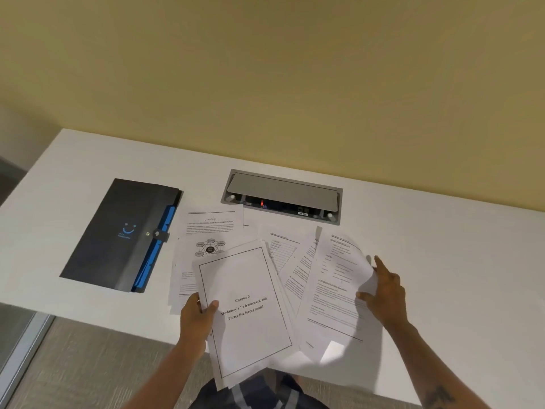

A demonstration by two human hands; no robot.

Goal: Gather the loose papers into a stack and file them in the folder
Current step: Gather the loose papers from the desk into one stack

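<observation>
My left hand [197, 317] grips the left edge of a small bundle of papers whose top sheet is the "Chapter 3" title page [250, 314], held over the table's front edge. My right hand [383, 293] pinches the right edge of a text sheet [336, 290] lifted off the table. More printed sheets lie fanned between them [290, 261], and a sheet with a diagram [206, 240] lies flat to the left. The black folder [118, 234] with blue tabs lies shut with its snap strap, left of the papers.
The white table [442, 246] stands against a yellow wall. A grey recessed power socket box [281, 196] sits behind the papers. The table's front edge runs just before my body, with grey carpet below at the left.
</observation>
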